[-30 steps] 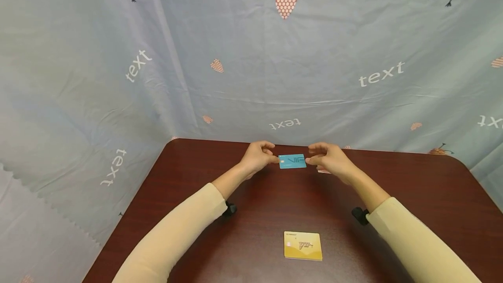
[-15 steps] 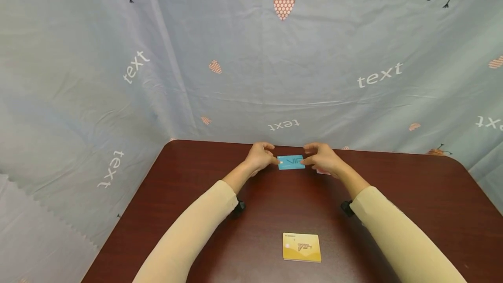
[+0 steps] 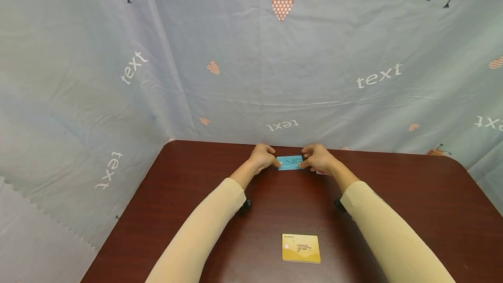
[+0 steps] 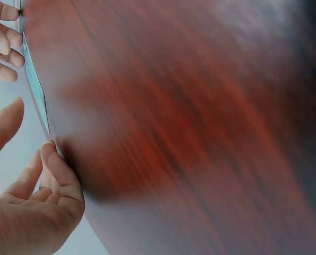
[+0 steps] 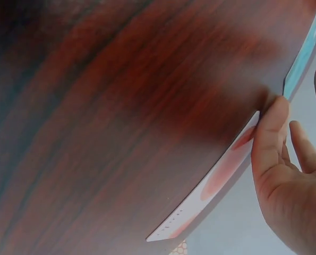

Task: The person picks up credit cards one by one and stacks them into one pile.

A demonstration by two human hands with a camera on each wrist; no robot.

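Observation:
A blue card (image 3: 290, 162) with a chip and large dark lettering lies flat near the far edge of the table. At its left end my left hand (image 3: 262, 157) touches it with the thumb, the other fingers held apart. My right hand (image 3: 317, 159) has its thumb on the card's right end, with a gap between thumb and fingers. The left wrist view shows the blue card (image 4: 35, 85) edge-on beyond the left fingertip. Partly hidden under my right hand is a white and pink card (image 3: 321, 173), seen more fully in the right wrist view.
A gold card (image 3: 301, 249), apparently a small stack, lies on the near part of the dark red-brown table (image 3: 188, 169). Behind the table's far edge hangs a blue-grey patterned cloth (image 3: 235, 77).
Both hands have come inward onto the blue card's ends, the right thumb moving left over its edge. The card itself has barely moved; the whole view has shifted slightly.

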